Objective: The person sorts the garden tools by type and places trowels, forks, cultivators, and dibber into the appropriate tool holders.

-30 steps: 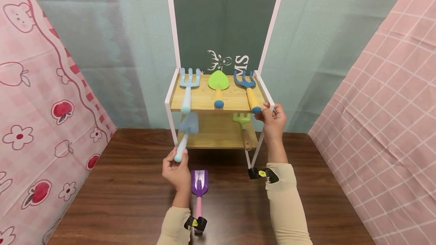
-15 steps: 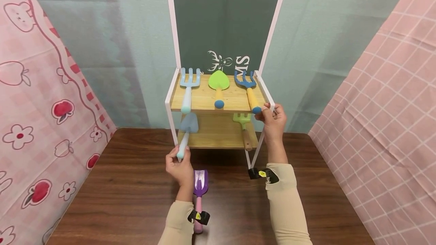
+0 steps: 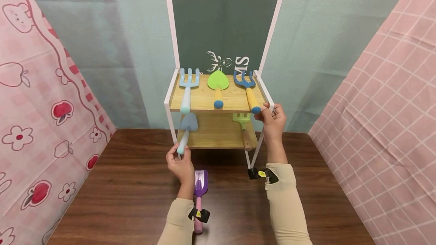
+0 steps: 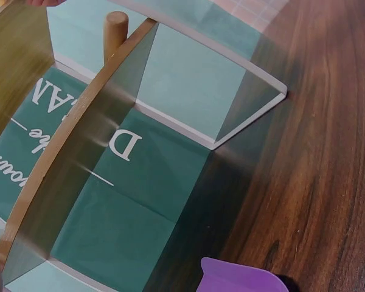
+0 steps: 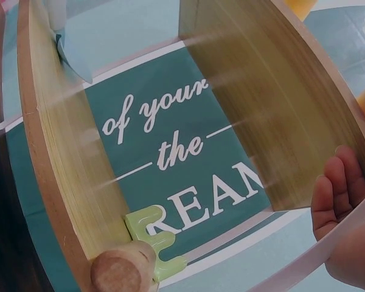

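Note:
My left hand [image 3: 181, 167] pinches the pale handle end of a light blue toy trowel [image 3: 189, 122] at the left of the rack's lower shelf. Its blade points back over the boards; the right wrist view shows the same trowel [image 5: 74, 61] at the shelf's far side. My right hand [image 3: 274, 124] grips the white frame at the right front corner of the two-tier rack [image 3: 204, 103], its fingers [image 5: 337, 182] curled by the upper board. A green hand rake [image 3: 242, 121] with a wooden handle lies on the lower shelf's right side.
On the upper shelf lie a light blue fork [image 3: 189, 84], a lime green spade [image 3: 218, 81] and a dark blue rake [image 3: 252, 99] with a yellow handle. A purple shovel [image 3: 201, 180] with a pink handle lies on the brown table [image 3: 129, 184], partly behind my left forearm.
My left hand has moved slightly forward and right, carrying the trowel's handle end up toward the lower shelf's front edge. My right hand stays at the rack's corner.

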Demonstrator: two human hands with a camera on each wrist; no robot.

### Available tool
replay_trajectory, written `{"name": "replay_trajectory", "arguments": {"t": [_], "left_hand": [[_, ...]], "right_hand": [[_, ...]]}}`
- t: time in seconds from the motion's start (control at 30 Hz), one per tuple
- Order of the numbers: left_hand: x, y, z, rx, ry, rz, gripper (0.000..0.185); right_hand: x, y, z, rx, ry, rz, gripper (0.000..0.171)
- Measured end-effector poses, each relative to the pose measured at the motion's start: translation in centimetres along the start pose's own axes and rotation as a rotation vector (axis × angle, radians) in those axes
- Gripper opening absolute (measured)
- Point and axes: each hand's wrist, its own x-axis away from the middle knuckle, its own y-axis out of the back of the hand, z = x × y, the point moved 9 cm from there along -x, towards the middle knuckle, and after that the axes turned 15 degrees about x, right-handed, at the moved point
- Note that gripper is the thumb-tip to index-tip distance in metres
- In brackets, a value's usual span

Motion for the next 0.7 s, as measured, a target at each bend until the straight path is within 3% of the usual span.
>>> {"name": "replay_trajectory", "arguments": {"t": [0.23, 0.5, 0.7], "left_hand": [[-0.16, 0.29, 0.14, 0.008, 0.051, 0.002, 0.029], [-0.23, 0.59, 0.57, -0.046, 0.105, 0.011, 0.034], [-0.42, 0.40, 0.83, -0.051, 0.105, 0.039, 0.036]], "right_hand": [[0.07, -0.06, 0.11, 0.006, 0.002, 0.004, 0.013], [0.01, -0.05, -0.02, 0.004, -0.002, 0.010, 0.010], [0.01, -0.03, 0.06, 0.000, -0.002, 0.010, 0.010]]}}
